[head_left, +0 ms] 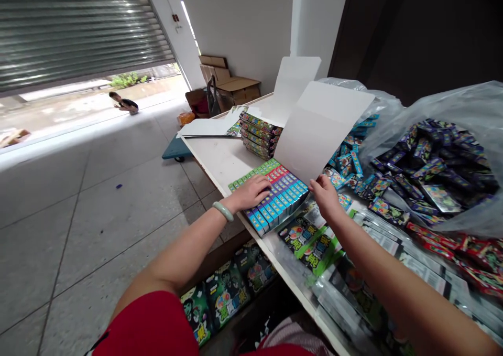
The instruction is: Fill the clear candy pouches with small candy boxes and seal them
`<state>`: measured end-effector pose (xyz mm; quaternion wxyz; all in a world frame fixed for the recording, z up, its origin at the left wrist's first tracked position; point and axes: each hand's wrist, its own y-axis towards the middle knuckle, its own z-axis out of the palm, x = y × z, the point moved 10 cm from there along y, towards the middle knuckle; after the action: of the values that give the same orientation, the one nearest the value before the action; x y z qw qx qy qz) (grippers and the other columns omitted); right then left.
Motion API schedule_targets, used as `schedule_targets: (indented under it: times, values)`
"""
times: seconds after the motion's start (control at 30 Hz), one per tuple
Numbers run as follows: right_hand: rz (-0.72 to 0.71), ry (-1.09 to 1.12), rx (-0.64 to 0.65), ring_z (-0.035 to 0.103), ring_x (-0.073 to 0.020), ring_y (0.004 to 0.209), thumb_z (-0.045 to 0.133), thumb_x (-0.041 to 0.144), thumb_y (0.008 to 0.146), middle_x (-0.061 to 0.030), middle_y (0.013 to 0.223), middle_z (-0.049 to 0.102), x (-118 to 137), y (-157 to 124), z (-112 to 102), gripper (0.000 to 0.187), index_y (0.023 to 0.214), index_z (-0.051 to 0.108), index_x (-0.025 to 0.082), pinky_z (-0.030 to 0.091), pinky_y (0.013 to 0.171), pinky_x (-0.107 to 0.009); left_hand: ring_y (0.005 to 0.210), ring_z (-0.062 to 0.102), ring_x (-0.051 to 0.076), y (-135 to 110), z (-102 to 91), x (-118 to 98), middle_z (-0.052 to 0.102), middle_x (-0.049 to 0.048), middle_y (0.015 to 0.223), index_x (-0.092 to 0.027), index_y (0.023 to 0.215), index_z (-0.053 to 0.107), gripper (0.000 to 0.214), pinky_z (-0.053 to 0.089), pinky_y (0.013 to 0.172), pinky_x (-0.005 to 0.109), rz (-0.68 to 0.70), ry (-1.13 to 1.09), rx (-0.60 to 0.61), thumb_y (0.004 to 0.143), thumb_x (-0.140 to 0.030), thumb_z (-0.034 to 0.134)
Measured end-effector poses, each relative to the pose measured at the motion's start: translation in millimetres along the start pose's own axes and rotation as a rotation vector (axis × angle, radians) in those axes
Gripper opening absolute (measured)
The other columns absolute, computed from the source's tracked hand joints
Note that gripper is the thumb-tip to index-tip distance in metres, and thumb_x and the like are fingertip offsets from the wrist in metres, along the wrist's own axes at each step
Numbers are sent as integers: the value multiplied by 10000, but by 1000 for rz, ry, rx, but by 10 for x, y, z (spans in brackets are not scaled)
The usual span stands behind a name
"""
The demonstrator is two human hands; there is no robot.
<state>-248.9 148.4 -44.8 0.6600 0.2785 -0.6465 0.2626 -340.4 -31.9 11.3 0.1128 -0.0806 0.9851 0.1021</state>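
Note:
Several rows of small packs, green, red, purple and blue, stand tightly packed near the table's edge. A white card flap rises behind them, bent backwards. My left hand lies on top of the packs at their left side, its fingers slightly bent and holding nothing. At the right end of the rows, my right hand pinches the lower corner of the card flap; its fingertips are partly hidden. Behind the rows is a stack of printed boxes, with another upright white flap beside it.
Flat printed cards lie at the table's far left. On the right are loose blue packs, a clear bag of purple packs and red packs. Printed pouches sit below the table edge. A person crouches by the shutter.

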Motion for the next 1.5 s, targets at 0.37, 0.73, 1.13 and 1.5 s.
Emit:
schedule_targets:
  times: [0.37, 0.73, 1.13, 1.5]
  values:
    - [11, 5, 94, 603, -257, 1082, 547, 394, 735, -101, 1187, 667, 106, -119, -41, 462, 1144, 591, 184, 498, 854, -425, 892, 532, 219, 133, -7, -102, 612, 76, 927, -221, 916, 671, 287, 418, 877, 383, 102, 50, 95, 946, -267, 390]
    - [62, 2, 44, 586, -267, 1132, 578, 363, 708, -142, 1239, 629, 78, -235, -179, 543, 1211, 572, 157, 483, 920, -471, 933, 548, 231, 140, 4, -120, 628, 81, 1008, -255, 1018, 704, 306, 401, 892, 388, 134, 104, 189, 935, -259, 410]
    - [53, -6, 14, 607, -257, 1054, 609, 410, 706, -139, 1266, 588, 59, -297, -178, 636, 1290, 485, 192, 506, 887, -462, 980, 605, 223, 49, -192, -79, 678, 66, 1053, -264, 1154, 661, 296, 441, 926, 361, 80, -71, 90, 930, -341, 484]
    - [-101, -151, 97, 571, -249, 1073, 586, 402, 796, -113, 1185, 587, 111, -644, -163, 421, 1173, 557, 216, 459, 937, -456, 1047, 578, 219, -873, -368, -318, 644, 95, 1045, -197, 1045, 665, 207, 451, 983, 437, -109, -192, -323, 917, -214, 503]
